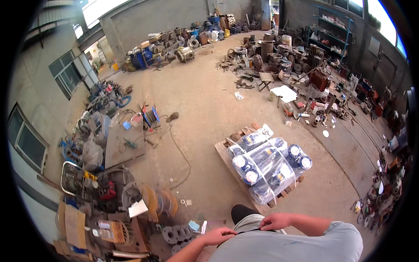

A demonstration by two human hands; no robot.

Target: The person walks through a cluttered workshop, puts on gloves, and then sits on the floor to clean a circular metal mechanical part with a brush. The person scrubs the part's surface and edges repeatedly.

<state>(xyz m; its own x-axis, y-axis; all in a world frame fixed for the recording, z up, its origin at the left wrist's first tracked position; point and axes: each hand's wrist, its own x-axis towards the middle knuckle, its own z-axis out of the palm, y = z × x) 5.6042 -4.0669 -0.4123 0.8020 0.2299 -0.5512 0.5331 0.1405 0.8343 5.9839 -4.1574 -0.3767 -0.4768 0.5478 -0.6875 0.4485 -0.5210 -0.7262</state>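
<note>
Both of my hands are at my waist, in front of my light grey shirt (297, 244). The fingers of my left hand (220, 236) are pressed together at a dark band; what they hold there is partly hidden. My right hand (275, 222) is closed in a pinch at the dark waistband (267, 230), above the light trousers (248, 222). Beyond my hands, a wooden pallet (224, 150) bears several blue machine units (270, 161) with round white end covers, wrapped in clear film and bound with white straps.
Left of me stand wooden spools (165, 201), grey flanged rings (174, 235) and a flat board (124, 142). A cable (189, 161) snakes over the concrete floor (183, 100). Heaped metal parts (270, 56) and a blue shelf rack (330, 32) line the far right.
</note>
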